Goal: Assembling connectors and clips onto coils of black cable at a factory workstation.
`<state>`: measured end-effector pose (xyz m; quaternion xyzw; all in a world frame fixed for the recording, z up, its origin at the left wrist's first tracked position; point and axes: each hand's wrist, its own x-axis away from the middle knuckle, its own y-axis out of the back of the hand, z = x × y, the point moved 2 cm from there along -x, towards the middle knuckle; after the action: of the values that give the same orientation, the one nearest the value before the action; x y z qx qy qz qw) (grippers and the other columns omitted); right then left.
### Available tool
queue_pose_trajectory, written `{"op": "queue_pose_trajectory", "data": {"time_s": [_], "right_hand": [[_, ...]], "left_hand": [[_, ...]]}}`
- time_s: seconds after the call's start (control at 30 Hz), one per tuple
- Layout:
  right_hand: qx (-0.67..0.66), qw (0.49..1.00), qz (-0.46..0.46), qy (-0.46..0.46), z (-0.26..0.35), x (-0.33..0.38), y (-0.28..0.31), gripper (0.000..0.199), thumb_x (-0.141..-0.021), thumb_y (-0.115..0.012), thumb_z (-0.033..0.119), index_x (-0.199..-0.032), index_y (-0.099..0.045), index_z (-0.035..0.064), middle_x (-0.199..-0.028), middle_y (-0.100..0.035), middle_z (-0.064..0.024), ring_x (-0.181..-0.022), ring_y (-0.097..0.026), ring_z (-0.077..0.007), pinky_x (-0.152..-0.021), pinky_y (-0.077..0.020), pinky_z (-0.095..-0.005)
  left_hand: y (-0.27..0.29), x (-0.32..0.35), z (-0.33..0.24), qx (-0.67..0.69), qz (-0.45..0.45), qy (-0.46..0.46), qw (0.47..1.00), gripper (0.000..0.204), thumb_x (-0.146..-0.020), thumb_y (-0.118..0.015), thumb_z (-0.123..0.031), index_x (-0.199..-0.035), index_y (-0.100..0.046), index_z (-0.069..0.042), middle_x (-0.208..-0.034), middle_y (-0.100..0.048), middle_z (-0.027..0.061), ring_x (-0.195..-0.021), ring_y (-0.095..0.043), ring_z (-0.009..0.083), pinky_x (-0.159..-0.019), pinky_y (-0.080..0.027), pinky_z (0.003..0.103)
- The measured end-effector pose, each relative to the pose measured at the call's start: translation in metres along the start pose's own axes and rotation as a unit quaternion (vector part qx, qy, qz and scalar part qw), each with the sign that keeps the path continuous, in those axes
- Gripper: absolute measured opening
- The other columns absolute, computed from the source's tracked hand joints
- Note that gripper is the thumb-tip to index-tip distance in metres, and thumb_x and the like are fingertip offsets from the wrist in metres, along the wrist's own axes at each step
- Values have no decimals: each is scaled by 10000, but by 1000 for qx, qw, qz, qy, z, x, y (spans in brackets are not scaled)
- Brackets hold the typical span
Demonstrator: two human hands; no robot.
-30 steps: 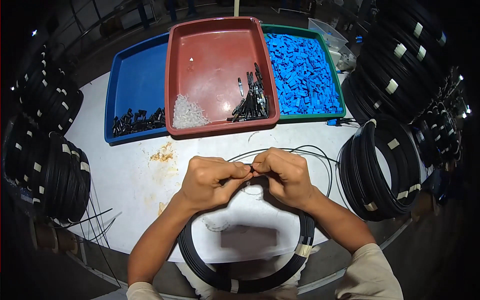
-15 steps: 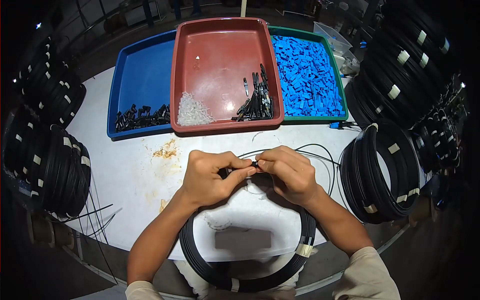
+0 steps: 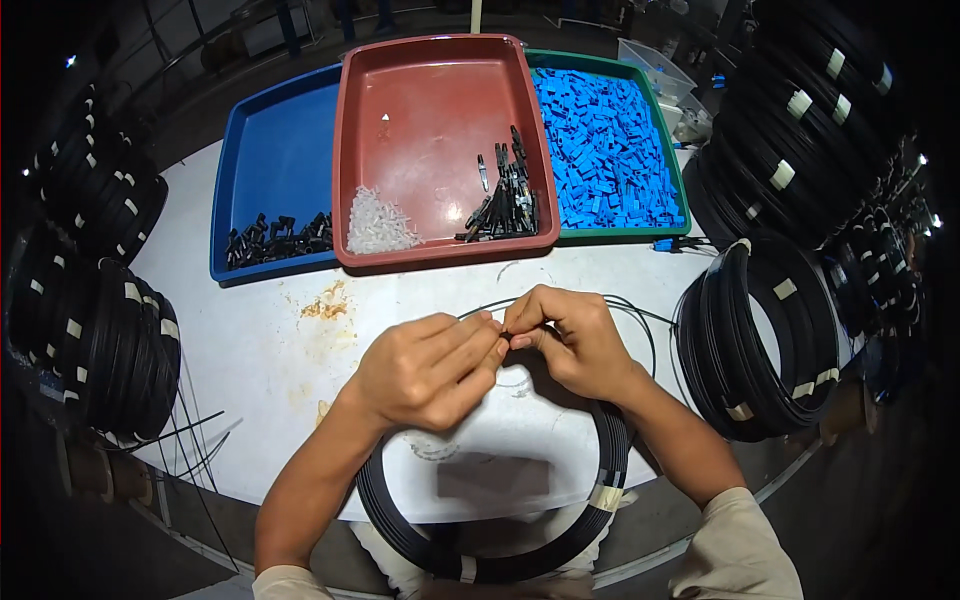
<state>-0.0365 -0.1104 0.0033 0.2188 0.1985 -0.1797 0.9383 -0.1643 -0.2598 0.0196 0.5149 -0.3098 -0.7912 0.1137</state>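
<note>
My left hand [image 3: 428,368] and my right hand [image 3: 568,340] meet over the middle of the white table, fingertips touching. Between them they pinch a small black connector piece [image 3: 506,338], mostly covered by the fingers. A thin black cable [image 3: 642,322] loops out behind my right hand. Below my hands, a taped coil of black cable [image 3: 612,450] hangs over the table's near edge, its lower part over my lap. Whether the pinched piece sits on the cable's end is hidden.
Across the back stand a blue tray [image 3: 275,165] with black parts, a red tray [image 3: 430,90] with clear sleeves and black connectors, and a green tray [image 3: 683,205] full of blue clips. Cable coils [image 3: 95,340] stack at left; more coils [image 3: 760,350] stand at right.
My left fingers have closed in and now cover most of the connector piece. My right hand has shifted slightly left, its fingers more bent. The view has turned slightly.
</note>
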Motion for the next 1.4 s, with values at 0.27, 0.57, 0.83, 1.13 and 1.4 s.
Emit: {"op": "queue_pose_trajectory", "data": {"time_s": [0.27,0.57,0.83,1.13,1.4], "right_hand": [[268,923,-56,271,16,2,-7,207,-708,-690,-47,-872,-567,-18,-954,-640,-155,-761,-634,-300,-651,-527,-381],[11,1000,3,11,13,0,-2,169,-766,-566,-170,-875,-585,-43,-828,-666,-161,-754,-677,-323,-684,-545,-366],[244,939,-38,238,11,1,-7,198,-720,-713,-43,-871,-588,-13,-961,-637,-137,-769,-620,-298,-675,-517,-379],[103,990,-39,87,11,1,-3,212,-693,-547,-224,-835,-575,-68,-851,-674,-180,-737,-675,-251,-681,-556,-310],[152,976,-24,153,12,-2,-4,212,-719,-668,-163,-878,-599,-41,-917,-681,-171,-751,-678,-284,-665,-561,-345]], "left_hand": [[-6,10,7,315,-55,399,859,123,-755,-856,-82,-814,-779,-7,-747,-754,139,-563,-713,210,-541,-550,276],[2,-1,-3,-13,-44,-30,999,80,-744,-738,-21,-769,-684,32,-846,-715,182,-769,-724,258,-615,-573,320],[-6,10,7,278,-23,415,866,145,-766,-861,-111,-813,-766,-12,-688,-732,120,-503,-657,174,-510,-507,273],[3,-5,-4,25,5,32,999,96,-734,-744,28,-820,-706,49,-852,-699,143,-751,-724,251,-568,-564,307],[1,4,4,97,-44,124,987,71,-781,-777,-47,-767,-719,-9,-781,-736,90,-627,-691,169,-546,-528,275]]}}
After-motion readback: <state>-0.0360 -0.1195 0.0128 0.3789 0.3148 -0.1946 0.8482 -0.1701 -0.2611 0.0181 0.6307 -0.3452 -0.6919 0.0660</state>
